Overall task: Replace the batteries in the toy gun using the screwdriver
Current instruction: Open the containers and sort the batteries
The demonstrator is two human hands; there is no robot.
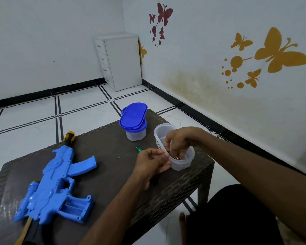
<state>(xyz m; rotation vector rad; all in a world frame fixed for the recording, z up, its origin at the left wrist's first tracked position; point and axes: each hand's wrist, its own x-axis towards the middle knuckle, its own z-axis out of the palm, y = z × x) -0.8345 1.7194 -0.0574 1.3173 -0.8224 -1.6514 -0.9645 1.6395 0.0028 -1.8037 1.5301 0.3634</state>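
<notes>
The toy gun (pixel 55 188) lies flat on the left part of the dark woven surface (pixel 113 152), muzzle pointing away from the person. It is blue plastic with a yellow-and-black tip. The battery compartment in its grip is uncovered and faces up; the slots inside appear bare, though glare makes this uncertain.

To the right, near the surface's right edge, stands an open clear container (pixel 174 149), oval in outline. A battery (pixel 176 157) with a copper-coloured end lies at its bottom. The right hand (pixel 179 141) reaches down into the container from above, fingers curled toward the battery; whether they actually grip it cannot be told. The left hand (pixel 153 162) is beside the container's near wall, fingers bent and fingertips touching its rim, steadying it.

Just left of the container, partly hidden behind the left hand, lies the screwdriver (pixel 138 149); only its green handle end shows. A tiny dark item (pixel 118 157), possibly a screw, rests on the surface between the gun and the hands.

Behind, toward the far edge, a second clear container closed with a blue lid (pixel 133 114) carries another blue lid stacked on top.

Beyond the surface: white tiled floor with dark lines, a white drawer cabinet (pixel 119 61) in the corner, and butterfly decals (pixel 279 53) on the right wall.
</notes>
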